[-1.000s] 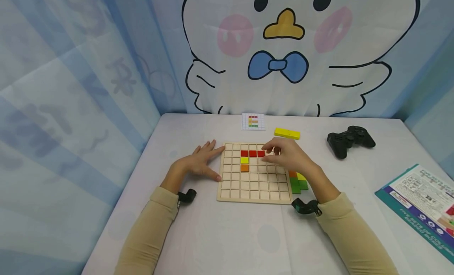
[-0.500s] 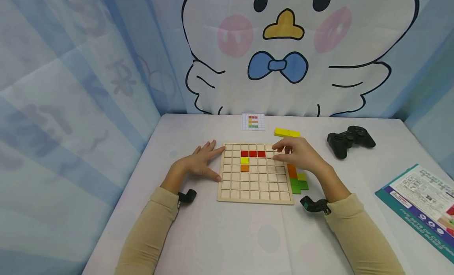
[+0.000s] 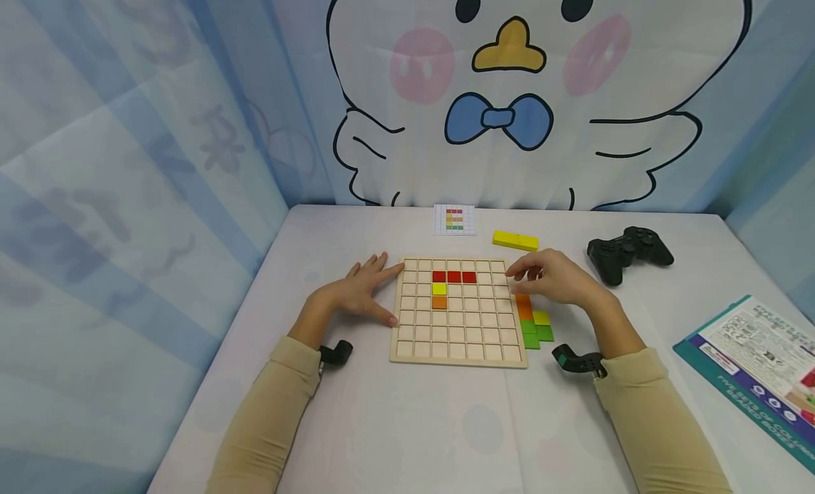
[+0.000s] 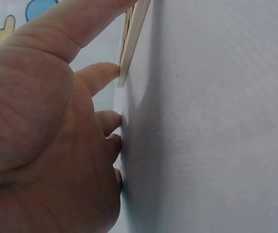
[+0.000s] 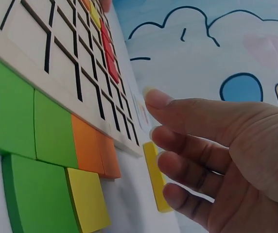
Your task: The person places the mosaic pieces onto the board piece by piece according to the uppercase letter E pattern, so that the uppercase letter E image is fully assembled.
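A wooden grid board (image 3: 465, 336) lies at mid-table. Three red tiles (image 3: 454, 277) form a row in its cells, with a yellow tile (image 3: 439, 289) and an orange tile (image 3: 439, 302) below the leftmost. My left hand (image 3: 356, 294) is spread at the board's left side; in the left wrist view the index fingertip meets the wooden edge (image 4: 135, 41). My right hand (image 3: 552, 276) hovers by the board's right edge, fingers loosely bent. In the right wrist view a gap shows between thumb and fingers (image 5: 192, 145), with nothing held. Loose orange blocks (image 3: 524, 307), green blocks (image 3: 530, 335) and a yellow block (image 3: 541, 318) lie beside the board.
Behind the board are a small pattern card (image 3: 455, 219) and a yellow bar (image 3: 515, 240). A black game controller (image 3: 629, 253) sits at the back right, and a printed booklet or box (image 3: 751, 374) at the right edge. A cartoon curtain (image 3: 516, 172) hangs behind the table.
My right hand has moved right, from the rightmost red tile to the board's right edge, uncovering that tile and the loose orange blocks. The left hand has stayed still.
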The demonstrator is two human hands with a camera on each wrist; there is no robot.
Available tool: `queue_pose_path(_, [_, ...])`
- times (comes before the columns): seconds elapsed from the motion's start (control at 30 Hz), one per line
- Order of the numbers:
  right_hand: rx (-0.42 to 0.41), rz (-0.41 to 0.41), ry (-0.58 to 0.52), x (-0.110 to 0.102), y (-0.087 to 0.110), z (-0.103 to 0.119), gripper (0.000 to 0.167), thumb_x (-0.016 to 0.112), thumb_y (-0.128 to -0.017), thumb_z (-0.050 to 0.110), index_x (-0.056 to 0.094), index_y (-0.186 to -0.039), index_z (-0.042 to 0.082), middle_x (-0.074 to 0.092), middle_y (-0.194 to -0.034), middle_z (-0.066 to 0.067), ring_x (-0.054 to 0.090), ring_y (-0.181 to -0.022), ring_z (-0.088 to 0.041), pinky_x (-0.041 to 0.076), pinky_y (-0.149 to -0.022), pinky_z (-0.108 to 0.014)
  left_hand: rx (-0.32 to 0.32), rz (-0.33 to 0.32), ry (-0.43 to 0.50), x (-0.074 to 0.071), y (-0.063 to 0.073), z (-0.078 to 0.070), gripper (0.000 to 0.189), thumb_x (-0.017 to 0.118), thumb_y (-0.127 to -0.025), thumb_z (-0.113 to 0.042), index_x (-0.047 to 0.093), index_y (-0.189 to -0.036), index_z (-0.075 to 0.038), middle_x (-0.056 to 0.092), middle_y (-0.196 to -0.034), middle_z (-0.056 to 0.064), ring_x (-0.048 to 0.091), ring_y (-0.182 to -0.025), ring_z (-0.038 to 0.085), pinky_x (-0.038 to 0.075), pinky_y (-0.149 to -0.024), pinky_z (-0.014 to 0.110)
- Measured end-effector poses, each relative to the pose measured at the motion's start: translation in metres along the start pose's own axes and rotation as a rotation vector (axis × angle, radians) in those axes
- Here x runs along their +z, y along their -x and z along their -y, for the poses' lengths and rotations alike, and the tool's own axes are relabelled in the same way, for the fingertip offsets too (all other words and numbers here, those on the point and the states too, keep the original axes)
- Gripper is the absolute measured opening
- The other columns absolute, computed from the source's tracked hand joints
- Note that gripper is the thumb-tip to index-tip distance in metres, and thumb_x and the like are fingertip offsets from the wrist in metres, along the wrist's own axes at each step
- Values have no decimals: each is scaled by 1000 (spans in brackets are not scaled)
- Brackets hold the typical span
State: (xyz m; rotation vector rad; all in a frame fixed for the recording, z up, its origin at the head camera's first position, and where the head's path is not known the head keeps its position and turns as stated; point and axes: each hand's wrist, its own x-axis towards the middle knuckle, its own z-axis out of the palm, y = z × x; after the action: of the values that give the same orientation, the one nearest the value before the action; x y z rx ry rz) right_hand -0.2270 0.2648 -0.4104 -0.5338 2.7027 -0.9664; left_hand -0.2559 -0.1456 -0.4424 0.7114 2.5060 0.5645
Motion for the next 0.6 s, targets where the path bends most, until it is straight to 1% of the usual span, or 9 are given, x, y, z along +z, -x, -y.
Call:
queue_pose_path(0.17, [13, 32, -11, -4, 2, -8, 25, 81, -91, 19, 79, -115, 11, 72, -104, -4, 55, -93, -23, 47, -72, -29, -1, 2, -13, 1, -2, 2, 120, 85, -76, -63, 14, -168, -33, -12, -175, 12, -16, -162, 30, -10, -130, 54])
queue_pose_path(0.3, [34, 51, -20, -4, 3, -11, 25, 82, -91, 21, 79, -114, 13, 70, -102, -4, 55, -92, -24, 46, -72, -30, 1, 2, -12, 1, -1, 2, 120, 85, -76, -63, 15, -168, -32, -12, -175, 12, -16, -162, 30, -10, -130, 54])
queue_pose_path(0.6, [59, 103, -16, -4, 3, -14, 22, 82, -91, 19, 79, -111, 10, 70, -96, -3, 56, -90, -23, 46, -76, -31, -1, 5, -9, 0, -1, 2, 119, 85, -77, -63, 15, -168, -32, -12, -175, 12, -16, -162, 30, -11, -130, 54])
